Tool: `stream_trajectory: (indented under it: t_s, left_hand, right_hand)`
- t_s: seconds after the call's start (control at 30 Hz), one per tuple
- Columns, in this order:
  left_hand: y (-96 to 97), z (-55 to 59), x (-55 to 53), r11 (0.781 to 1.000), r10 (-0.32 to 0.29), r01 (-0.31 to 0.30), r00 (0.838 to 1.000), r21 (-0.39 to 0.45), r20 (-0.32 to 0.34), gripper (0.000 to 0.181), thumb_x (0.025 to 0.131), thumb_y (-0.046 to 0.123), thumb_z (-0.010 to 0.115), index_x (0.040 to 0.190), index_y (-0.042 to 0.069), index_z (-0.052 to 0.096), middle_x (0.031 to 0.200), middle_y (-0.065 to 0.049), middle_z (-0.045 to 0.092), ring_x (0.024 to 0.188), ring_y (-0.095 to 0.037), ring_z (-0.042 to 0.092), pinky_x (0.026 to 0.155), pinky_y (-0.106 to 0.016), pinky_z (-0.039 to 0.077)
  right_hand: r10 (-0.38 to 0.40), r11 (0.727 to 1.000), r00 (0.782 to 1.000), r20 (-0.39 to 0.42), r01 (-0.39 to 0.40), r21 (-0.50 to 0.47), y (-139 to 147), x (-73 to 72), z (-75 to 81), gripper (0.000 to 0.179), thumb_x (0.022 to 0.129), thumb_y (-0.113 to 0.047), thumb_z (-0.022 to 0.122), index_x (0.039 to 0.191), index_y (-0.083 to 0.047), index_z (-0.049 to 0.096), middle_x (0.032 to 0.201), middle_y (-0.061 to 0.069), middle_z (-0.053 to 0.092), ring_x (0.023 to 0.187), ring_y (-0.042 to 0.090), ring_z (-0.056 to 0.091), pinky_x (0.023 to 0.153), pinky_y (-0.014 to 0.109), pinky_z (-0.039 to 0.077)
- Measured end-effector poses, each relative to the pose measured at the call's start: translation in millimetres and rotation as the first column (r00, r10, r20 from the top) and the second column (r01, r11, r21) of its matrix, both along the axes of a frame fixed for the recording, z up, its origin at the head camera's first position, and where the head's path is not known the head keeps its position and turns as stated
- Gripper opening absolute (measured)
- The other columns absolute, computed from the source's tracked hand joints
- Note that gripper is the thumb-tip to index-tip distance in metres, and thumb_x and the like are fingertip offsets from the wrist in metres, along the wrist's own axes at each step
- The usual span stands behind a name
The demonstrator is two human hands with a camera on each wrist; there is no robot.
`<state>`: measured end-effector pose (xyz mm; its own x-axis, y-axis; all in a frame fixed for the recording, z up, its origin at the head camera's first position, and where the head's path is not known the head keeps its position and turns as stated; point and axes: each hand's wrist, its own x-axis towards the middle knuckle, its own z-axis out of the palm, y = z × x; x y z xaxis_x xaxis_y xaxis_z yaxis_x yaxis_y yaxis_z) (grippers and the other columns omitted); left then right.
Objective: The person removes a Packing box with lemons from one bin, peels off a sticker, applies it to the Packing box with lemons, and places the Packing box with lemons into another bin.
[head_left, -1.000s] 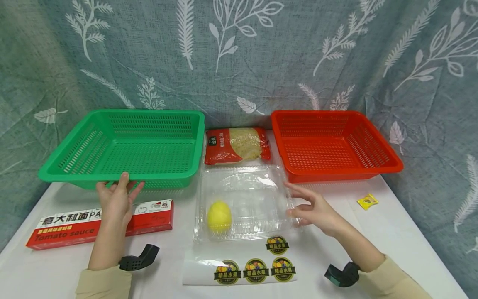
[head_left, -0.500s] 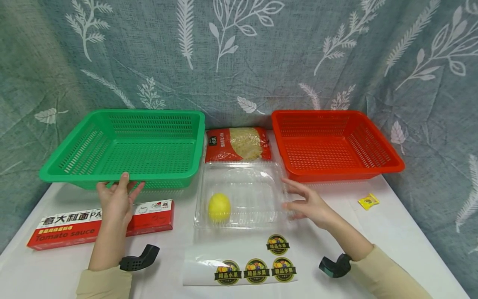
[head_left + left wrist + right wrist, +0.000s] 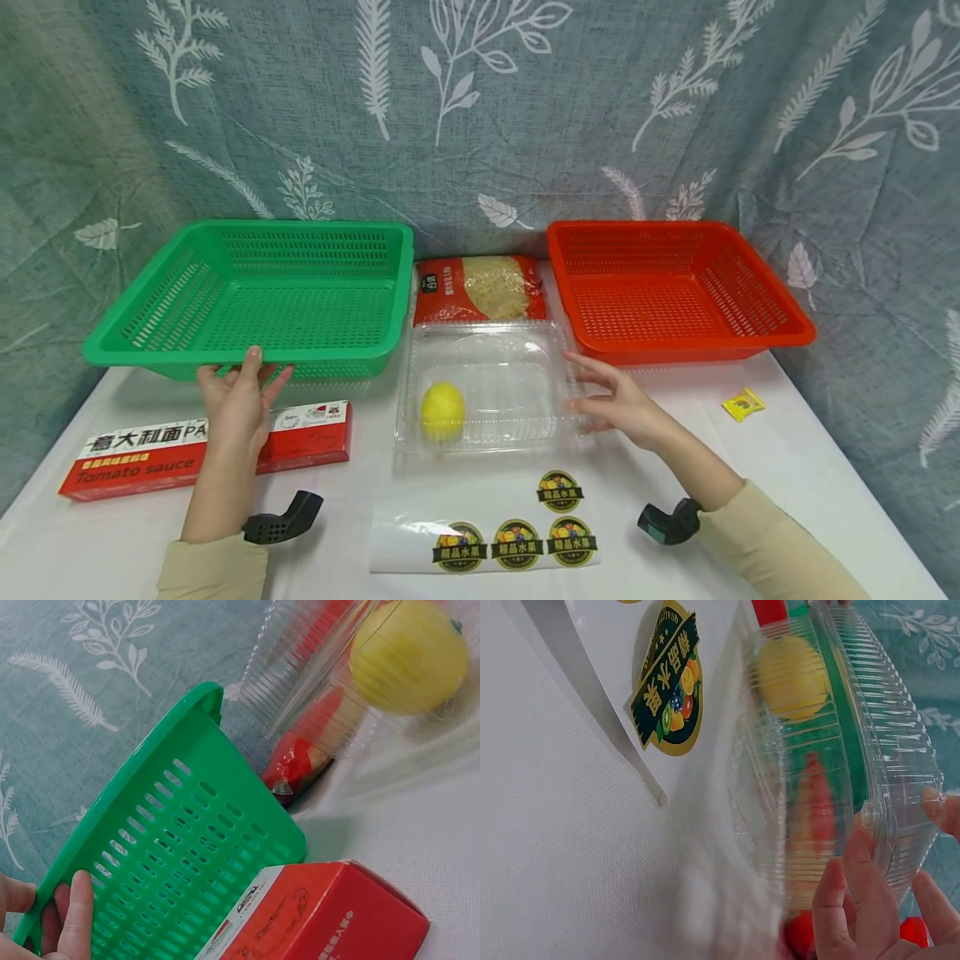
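My left hand [image 3: 236, 408] grips the front rim of a green plastic basket [image 3: 352, 363], thumb on top and fingers underneath. In the left wrist view, its fingers [image 3: 78, 915] lie against the basket's slotted wall. A clear plastic clamshell box [image 3: 510, 387] is at the middle, with a yellow lemon [image 3: 442, 408] visible in its left front part. My right hand [image 3: 624, 408] pinches the box's right edge between thumb and fingers. In the right wrist view, the box [image 3: 889, 742] looks raised off the table, its ribbed wall in front of the lemon [image 3: 792, 679].
A red and white pasta box [image 3: 300, 442] lies before the green basket. Behind the clamshell lies a pasta bag [image 3: 480, 287]. A red basket [image 3: 675, 352] stands back right, a small yellow packet [image 3: 743, 405] near it. A sticker sheet [image 3: 405, 533] lies in front.
The clamshell box, with the lemon in it, has shifted up and away toward the pasta bag, my right hand moving with it. My left hand has stayed on the green basket's rim.
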<state>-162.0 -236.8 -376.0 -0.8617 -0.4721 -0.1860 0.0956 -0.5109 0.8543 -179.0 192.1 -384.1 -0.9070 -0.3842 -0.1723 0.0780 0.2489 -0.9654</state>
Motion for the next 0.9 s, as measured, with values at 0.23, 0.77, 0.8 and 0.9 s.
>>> stream_trajectory:
  t_s: [0.23,0.77,0.8,0.9]
  left_hand:
    - [0.6,-1.0,0.3,1.0,0.002,-0.002,1.0,-0.004,0.001,0.048,0.091,0.017,0.052,0.128,0.022,0.022,0.113,-0.003,0.041,0.083,-0.012,0.058,0.067,-0.025,0.054]
    - [1.2,-0.3,0.9,1.0,0.007,-0.007,1.0,-0.018,0.003,0.048,0.092,0.018,0.051,0.129,0.022,0.021,0.112,-0.003,0.042,0.084,-0.012,0.058,0.066,-0.024,0.054]
    - [1.1,-0.1,0.5,1.0,0.006,-0.006,1.0,-0.019,0.005,0.048,0.091,0.018,0.051,0.129,0.022,0.021,0.112,-0.003,0.041,0.084,-0.012,0.058,0.066,-0.024,0.054]
    - [0.7,1.3,0.1,1.0,0.005,-0.005,1.0,-0.015,0.013,0.048,0.091,0.018,0.051,0.128,0.021,0.021,0.112,-0.003,0.041,0.084,-0.012,0.057,0.066,-0.024,0.054]
  right_hand:
    - [-0.001,1.0,1.0,0.015,0.001,0.012,-0.7,-0.1,1.6,0.071,0.082,-0.011,0.068,0.142,-0.011,0.032,0.137,0.03,0.028,0.093,0.029,0.06,0.068,0.041,0.055]
    - [0.017,0.999,1.0,0.013,-0.017,0.039,-1.5,-0.6,3.0,0.073,0.082,-0.013,0.069,0.143,-0.011,0.029,0.137,0.031,0.029,0.101,0.035,0.057,0.07,0.043,0.054]
    - [0.019,0.999,1.0,0.011,-0.02,0.037,-1.3,-0.8,2.8,0.073,0.082,-0.013,0.069,0.143,-0.011,0.029,0.137,0.031,0.029,0.102,0.036,0.056,0.07,0.043,0.054]
    - [0.026,0.999,1.0,0.007,-0.026,0.034,-0.5,-1.0,2.3,0.073,0.083,-0.014,0.068,0.144,-0.011,0.029,0.136,0.031,0.028,0.104,0.038,0.055,0.071,0.043,0.054]
